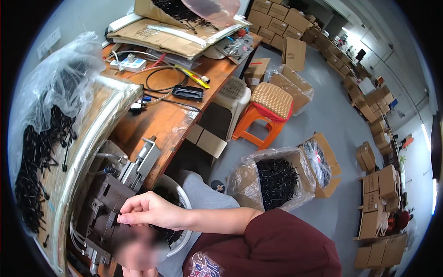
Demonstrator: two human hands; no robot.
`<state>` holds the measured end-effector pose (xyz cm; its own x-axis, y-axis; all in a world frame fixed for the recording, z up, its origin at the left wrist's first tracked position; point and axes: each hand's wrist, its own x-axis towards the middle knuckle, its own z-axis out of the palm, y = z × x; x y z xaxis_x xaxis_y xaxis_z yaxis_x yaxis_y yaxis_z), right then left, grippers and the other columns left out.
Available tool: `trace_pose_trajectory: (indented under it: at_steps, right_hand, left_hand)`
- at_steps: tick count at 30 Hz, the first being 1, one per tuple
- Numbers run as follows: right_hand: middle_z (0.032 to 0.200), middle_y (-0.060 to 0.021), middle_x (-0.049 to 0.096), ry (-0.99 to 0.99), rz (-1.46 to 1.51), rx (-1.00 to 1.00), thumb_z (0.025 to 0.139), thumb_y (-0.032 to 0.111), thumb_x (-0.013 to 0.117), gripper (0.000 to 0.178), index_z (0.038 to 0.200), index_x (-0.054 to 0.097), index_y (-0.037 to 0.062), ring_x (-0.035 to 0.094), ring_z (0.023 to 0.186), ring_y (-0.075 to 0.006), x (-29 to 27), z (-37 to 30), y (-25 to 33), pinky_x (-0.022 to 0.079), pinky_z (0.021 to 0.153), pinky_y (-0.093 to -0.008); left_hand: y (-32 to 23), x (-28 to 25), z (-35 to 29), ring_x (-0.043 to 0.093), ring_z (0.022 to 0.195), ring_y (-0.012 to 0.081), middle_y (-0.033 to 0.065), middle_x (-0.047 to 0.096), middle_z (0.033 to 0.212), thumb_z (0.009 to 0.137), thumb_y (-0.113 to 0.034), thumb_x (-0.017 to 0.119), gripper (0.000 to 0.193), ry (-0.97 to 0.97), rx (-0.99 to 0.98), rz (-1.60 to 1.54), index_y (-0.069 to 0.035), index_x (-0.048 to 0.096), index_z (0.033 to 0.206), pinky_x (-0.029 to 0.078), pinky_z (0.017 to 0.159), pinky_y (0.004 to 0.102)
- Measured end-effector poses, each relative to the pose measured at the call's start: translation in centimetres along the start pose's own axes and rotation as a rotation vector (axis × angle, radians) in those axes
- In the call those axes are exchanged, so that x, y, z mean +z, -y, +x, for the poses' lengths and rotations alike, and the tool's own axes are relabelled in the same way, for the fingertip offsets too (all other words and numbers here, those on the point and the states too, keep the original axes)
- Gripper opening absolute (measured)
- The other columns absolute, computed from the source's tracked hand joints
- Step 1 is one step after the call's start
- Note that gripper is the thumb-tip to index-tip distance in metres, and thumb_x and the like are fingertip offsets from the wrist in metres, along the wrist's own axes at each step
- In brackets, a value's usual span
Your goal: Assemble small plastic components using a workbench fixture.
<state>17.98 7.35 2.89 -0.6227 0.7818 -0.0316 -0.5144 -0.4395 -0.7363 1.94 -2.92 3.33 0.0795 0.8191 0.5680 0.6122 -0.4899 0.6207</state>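
Observation:
My right hand (152,211) reaches in from the right, its thumb and forefinger pinched together at the dark metal fixture of a small bench machine (110,196). What sits between the fingertips is too small to make out. At the lower edge a part of my left hand (138,271) shows next to the machine. A blurred patch covers its surroundings, and its fingers cannot be read. Below my right wrist, a white plastic basket (187,240) stands by my leg with black parts in it.
A plastic-lined tray (99,124) heaped with black stick-like parts (34,171) lies left of the machine. Cables and a power strip (129,63) lie on the wooden table (138,122). An orange stool (263,122) and a lined carton (247,184) of black parts stand right.

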Motion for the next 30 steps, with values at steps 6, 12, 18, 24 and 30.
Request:
trace_pose_trajectory:
  at_steps: [6,12,18,24,30]
  right_hand:
    - [0.078,-0.0078,0.068,0.059,-0.027,-0.033,0.100,0.020,0.064,0.026,0.110,0.067,-0.0037,0.062,0.054,-0.0076,0.4,0.1,-0.1,0.046,0.049,-0.0193]
    - [0.077,-0.0076,0.069,-0.011,-0.057,-0.073,0.099,0.014,0.065,0.017,0.102,0.069,-0.0022,0.062,0.057,-0.0078,1.2,-0.5,0.3,0.048,0.051,-0.0212]
    - [0.084,-0.0129,0.071,-0.011,-0.180,-0.020,0.101,0.013,0.059,0.021,0.106,0.069,-0.0052,0.064,0.056,-0.0132,1.6,-1.1,-0.3,0.051,0.053,-0.0232]
    - [0.083,-0.0146,0.071,-0.025,-0.198,-0.010,0.101,0.014,0.059,0.022,0.104,0.069,-0.0055,0.065,0.058,-0.0128,0.8,-0.7,-0.9,0.052,0.055,-0.0238]
    - [0.081,-0.0166,0.071,-0.075,-0.317,-0.088,0.103,0.014,0.056,0.022,0.099,0.065,-0.0061,0.065,0.057,-0.0130,0.8,0.1,-1.4,0.052,0.055,-0.0239]
  left_hand:
    - [-0.3,-0.5,-0.8,0.064,0.095,0.0279,0.0164,0.065,0.107,0.069,0.004,0.080,0.034,-0.008,0.027,0.006,0.003,0.069,0.101,0.052,0.084,0.0361]
    - [-1.7,-0.4,-0.5,0.067,0.108,0.0338,0.0242,0.066,0.123,0.067,0.004,0.081,0.036,-0.020,-0.072,-0.092,0.005,0.071,0.101,0.055,0.093,0.0388]
    - [-2.2,-0.8,-1.5,0.072,0.092,0.0249,0.0204,0.069,0.120,0.070,0.005,0.083,0.033,-0.078,-0.044,-0.092,0.005,0.074,0.101,0.059,0.079,0.0331]
    - [-1.2,-0.3,-1.8,0.071,0.087,0.0264,0.0183,0.070,0.117,0.067,0.000,0.083,0.031,-0.080,-0.014,-0.054,0.005,0.074,0.096,0.059,0.073,0.0331]
    - [-0.4,-0.2,-1.9,0.072,0.084,0.0250,0.0176,0.072,0.114,0.064,-0.002,0.085,0.031,-0.094,-0.012,-0.020,0.003,0.075,0.093,0.059,0.071,0.0321]
